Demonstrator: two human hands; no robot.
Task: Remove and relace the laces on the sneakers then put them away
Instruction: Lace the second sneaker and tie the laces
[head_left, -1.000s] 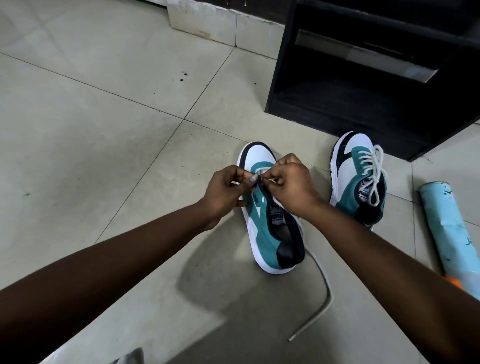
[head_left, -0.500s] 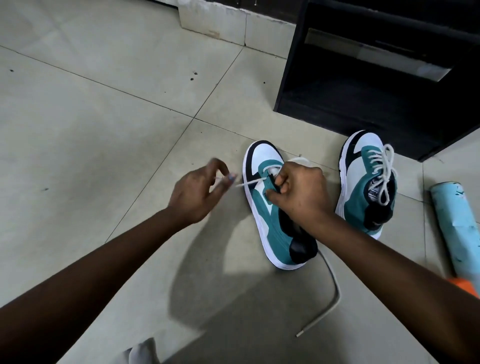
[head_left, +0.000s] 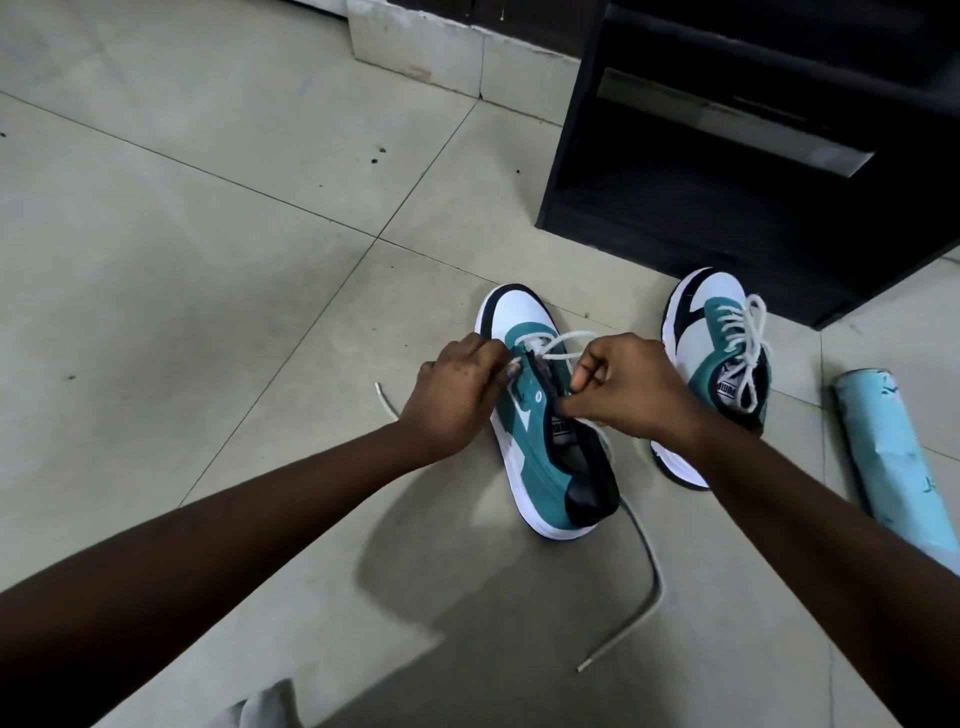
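Teal-and-white sneaker (head_left: 540, 431) on tiled floor (head_left: 182, 260), toe pointing away. Left hand (head_left: 457, 395) pinches white cotton lace (head_left: 563, 345) at the lower eyelets; right hand (head_left: 631, 387) pinches it too. Second, laced sneaker (head_left: 711, 364) stands just right.

floor (head_left: 182, 260): pale tiles, dark specks
on it: two teal sneakers (head_left: 556, 447) (head_left: 711, 374) at center, blue tube (head_left: 893, 462) at 3, black cabinet (head_left: 753, 156) at 1

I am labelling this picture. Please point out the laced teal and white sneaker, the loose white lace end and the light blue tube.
laced teal and white sneaker (head_left: 691, 312), head view, white toe.
loose white lace end (head_left: 586, 666), head view, tip.
light blue tube (head_left: 883, 441), head view, middle.
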